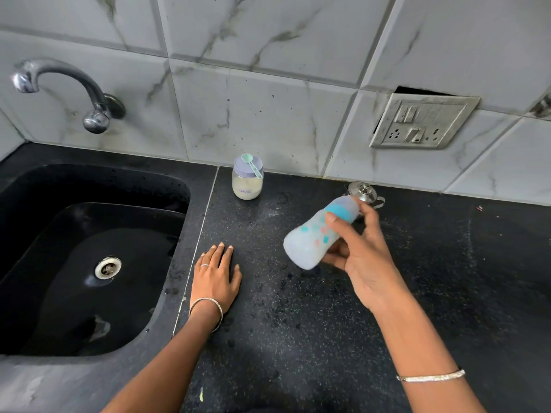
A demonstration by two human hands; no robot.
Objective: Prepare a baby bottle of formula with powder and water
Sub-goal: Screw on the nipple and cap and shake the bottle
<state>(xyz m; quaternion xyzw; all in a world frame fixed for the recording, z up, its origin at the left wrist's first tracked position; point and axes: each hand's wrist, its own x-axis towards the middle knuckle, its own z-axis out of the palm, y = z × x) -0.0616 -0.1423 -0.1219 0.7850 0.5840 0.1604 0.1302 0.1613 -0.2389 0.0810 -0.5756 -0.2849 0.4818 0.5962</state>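
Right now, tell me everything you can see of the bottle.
The bottle looks like translucent whitish plastic, with teal and orange prints and a teal collar under a clear cap. It is tilted, with its base down-left and its cap up-right. The right hand holds it clear of the counter, with fingers curled round its upper half. It is motion-blurred, so its contents cannot be told.
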